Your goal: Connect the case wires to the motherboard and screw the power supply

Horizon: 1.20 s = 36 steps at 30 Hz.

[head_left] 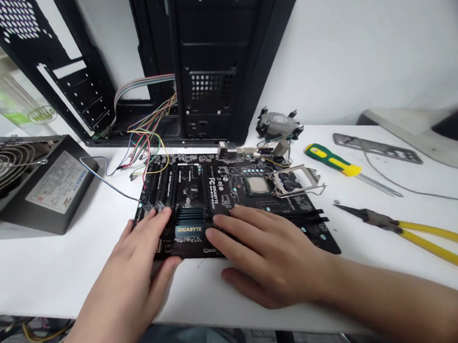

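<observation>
A black Gigabyte motherboard (196,185) lies flat on the white table (49,274), its CPU socket (257,185) showing a chip and the metal retention bracket (297,180) flipped up. My left hand (140,259) rests on the board's near left corner, fingers on top and thumb along the front edge. My right hand (270,253) lies palm-down over the board's near right part, fingers stretched out flat toward the blue heatsink (189,225). Neither hand lifts anything.
A power supply (32,184) sits at the left. An open black PC case (205,60) with coloured wires (145,134) stands behind. A CPU cooler fan (279,124), green-yellow screwdriver (339,163), yellow-handled pliers (413,231) and metal I/O plate (375,148) lie to the right.
</observation>
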Tool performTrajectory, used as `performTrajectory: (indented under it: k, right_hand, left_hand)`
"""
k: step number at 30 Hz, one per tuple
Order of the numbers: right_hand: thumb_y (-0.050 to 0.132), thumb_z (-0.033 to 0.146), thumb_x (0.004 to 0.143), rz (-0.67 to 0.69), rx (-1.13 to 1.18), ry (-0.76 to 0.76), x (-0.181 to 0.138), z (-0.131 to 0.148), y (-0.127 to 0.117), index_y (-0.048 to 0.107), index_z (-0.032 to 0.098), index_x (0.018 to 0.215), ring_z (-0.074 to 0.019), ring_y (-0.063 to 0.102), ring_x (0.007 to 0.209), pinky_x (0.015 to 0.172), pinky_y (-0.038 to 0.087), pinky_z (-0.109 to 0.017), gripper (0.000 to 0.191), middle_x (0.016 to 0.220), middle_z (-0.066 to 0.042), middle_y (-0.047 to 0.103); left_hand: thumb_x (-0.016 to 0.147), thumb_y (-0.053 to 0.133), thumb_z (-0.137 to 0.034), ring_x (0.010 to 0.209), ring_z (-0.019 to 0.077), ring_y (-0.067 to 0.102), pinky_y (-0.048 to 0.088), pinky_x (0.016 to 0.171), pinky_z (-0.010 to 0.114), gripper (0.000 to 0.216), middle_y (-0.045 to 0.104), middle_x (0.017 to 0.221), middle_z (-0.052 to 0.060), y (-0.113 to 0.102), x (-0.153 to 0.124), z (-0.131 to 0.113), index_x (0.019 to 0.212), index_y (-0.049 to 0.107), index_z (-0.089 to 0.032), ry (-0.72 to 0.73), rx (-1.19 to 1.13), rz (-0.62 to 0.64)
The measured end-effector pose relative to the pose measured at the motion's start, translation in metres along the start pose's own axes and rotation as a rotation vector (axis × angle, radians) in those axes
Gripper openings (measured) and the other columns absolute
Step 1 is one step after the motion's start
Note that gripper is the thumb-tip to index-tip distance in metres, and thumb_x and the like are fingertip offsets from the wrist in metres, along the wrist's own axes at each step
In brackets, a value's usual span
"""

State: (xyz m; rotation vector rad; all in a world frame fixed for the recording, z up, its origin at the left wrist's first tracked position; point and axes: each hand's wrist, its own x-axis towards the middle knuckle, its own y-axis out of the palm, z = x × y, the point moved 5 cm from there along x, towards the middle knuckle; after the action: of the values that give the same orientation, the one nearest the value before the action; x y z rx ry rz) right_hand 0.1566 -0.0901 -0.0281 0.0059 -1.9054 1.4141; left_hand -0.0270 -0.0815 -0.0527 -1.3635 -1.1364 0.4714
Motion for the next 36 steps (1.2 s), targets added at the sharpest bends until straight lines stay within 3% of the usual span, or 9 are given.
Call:
performTrajectory:
  k: [8,17,24,30,36]
  right_hand:
    - [0.045,0.032,0.09,0.146,0.033,-0.069,0.0,0.002,0.005,0.057,0.011,0.123,-0.0244,0.06,0.089,0.085,0.05,-0.046,0.041,0.115,-0.017,0.064]
    - [0.046,0.032,0.09,0.24,0.039,-0.108,0.003,0.005,0.009,0.059,0.011,0.121,-0.0251,0.059,0.09,0.088,0.049,-0.048,0.04,0.121,-0.017,0.062]
    - [0.048,0.034,0.089,0.22,0.052,-0.097,0.003,0.004,0.008,0.059,0.012,0.12,-0.0257,0.059,0.095,0.092,0.048,-0.049,0.039,0.123,-0.016,0.061]
    - [0.051,0.018,0.087,-0.014,-0.045,-0.02,0.007,0.0,-0.009,0.065,0.01,0.095,-0.0207,0.061,0.076,0.07,0.054,-0.037,0.018,0.082,-0.009,0.068]
    - [0.051,0.013,0.088,0.022,-0.006,-0.028,0.002,0.002,-0.007,0.065,0.014,0.084,-0.0167,0.062,0.072,0.062,0.053,-0.03,0.014,0.075,-0.006,0.065]
  left_hand:
    - [0.091,0.046,-0.025,0.112,0.0293,0.065,0.056,0.093,0.049,0.05,0.064,0.123,0.016,0.001,-0.002,0.002,0.139,0.033,-0.02,-0.015,-0.012,0.031]
    - [0.09,0.045,-0.023,0.11,0.0294,0.066,0.057,0.089,0.048,0.047,0.065,0.122,0.017,-0.002,0.0,-0.002,0.136,0.036,-0.017,-0.001,0.015,0.003]
    - [0.091,0.044,-0.024,0.11,0.0291,0.066,0.056,0.091,0.048,0.046,0.066,0.121,0.017,-0.003,0.001,-0.003,0.135,0.037,-0.016,-0.006,0.013,-0.011]
    - [0.09,0.045,-0.026,0.115,0.0292,0.063,0.055,0.094,0.048,0.046,0.064,0.125,0.017,-0.002,0.0,-0.003,0.135,0.036,-0.017,-0.006,0.028,-0.009]
    - [0.092,0.041,-0.025,0.115,0.0313,0.063,0.04,0.102,0.067,0.047,0.064,0.127,0.015,0.002,-0.003,-0.001,0.137,0.031,-0.02,-0.049,0.04,0.039]
